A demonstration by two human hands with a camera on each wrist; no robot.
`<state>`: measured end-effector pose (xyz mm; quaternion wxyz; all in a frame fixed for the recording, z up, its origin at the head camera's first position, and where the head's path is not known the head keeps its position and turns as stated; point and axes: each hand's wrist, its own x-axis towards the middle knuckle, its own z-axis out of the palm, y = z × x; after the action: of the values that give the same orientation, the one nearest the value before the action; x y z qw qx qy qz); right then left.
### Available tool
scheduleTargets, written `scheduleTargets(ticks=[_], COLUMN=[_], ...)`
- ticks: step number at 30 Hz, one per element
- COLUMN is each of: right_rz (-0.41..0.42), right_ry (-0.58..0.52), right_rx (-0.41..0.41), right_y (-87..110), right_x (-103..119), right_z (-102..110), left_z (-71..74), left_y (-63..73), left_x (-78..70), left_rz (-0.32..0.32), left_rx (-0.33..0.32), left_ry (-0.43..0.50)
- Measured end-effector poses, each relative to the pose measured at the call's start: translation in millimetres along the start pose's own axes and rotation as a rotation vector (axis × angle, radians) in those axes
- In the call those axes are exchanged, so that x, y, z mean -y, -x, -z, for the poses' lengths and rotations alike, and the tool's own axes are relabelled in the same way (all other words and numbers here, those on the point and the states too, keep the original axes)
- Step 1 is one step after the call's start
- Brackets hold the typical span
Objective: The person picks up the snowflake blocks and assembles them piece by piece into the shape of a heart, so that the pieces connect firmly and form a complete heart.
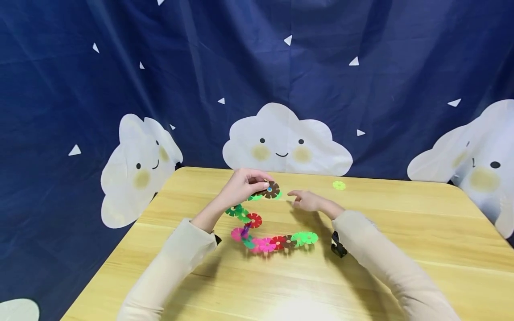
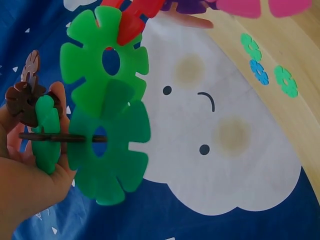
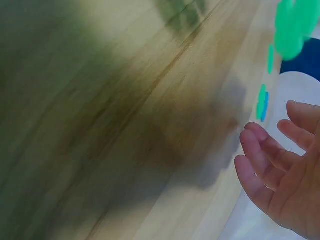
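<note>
My left hand (image 1: 242, 186) holds one end of a chain of slotted, flower-shaped plastic discs, pinching near a brown disc (image 1: 271, 191). Close up in the left wrist view, brown pieces and a narrow green disc (image 2: 46, 145) sit among the fingers. Larger green discs (image 2: 105, 60) hang beside them. From there the chain curves down through a red disc (image 1: 254, 220), purple and pink pieces, to a bright green disc (image 1: 309, 237) at its far end. My right hand (image 1: 307, 200) hovers to the right of the brown disc, fingers loosely bent, holding nothing (image 3: 285, 175).
A yellow-green disc (image 1: 339, 185) lies near the back edge of the wooden table (image 1: 401, 223). Loose green discs (image 2: 286, 81) and a blue disc (image 2: 259, 72) lie on the tabletop. Behind the table hangs a dark blue curtain (image 1: 249, 67) with clouds.
</note>
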<state>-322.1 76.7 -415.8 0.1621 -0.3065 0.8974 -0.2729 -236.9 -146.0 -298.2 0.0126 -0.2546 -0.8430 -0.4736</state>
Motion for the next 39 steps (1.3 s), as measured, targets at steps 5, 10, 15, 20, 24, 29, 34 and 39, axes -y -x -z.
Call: scheduleTargets(ticks=[5, 10, 15, 20, 24, 29, 34, 39], right_rz=[0.0, -0.017, -0.148, -0.185, -0.111, -0.014, 0.084, 0.033], right_ry=[0.031, 0.096, 0.186, 0.209, 0.18, 0.166, 0.213, 0.292], right_rx=[0.045, 0.116, 0.164, 0.184, 0.224, 0.244, 0.123, 0.057], right_y=[-10.5, -20.6, -28.9, -29.6, -19.7, 0.8, 11.5, 9.2], right_x=[1.9, 6.5, 9.0, 9.6, 9.2, 5.1, 2.7, 1.3], right_z=[-2.5, -4.9, -8.6, -9.0, -4.7, 1.4, 0.8, -11.2], left_z=[-0.6, -1.4, -2.2, -1.7, -1.2, -2.5, -2.8, -4.8], left_y=[0.3, 0.1, -0.6, -0.6, 1.0, 2.3, 1.5, 1.5], left_x=[-0.2, 0.5, 0.3, 0.3, 2.4, 3.4, 3.5, 1.9], left_rz=[-0.011, -0.009, -0.012, -0.018, -0.011, -0.003, -0.014, -0.027], left_rx=[0.006, 0.02, 0.031, 0.029, 0.022, 0.01, 0.002, 0.022], left_ry=[-0.003, 0.006, 0.001, 0.0, 0.001, 0.015, 0.029, 0.037])
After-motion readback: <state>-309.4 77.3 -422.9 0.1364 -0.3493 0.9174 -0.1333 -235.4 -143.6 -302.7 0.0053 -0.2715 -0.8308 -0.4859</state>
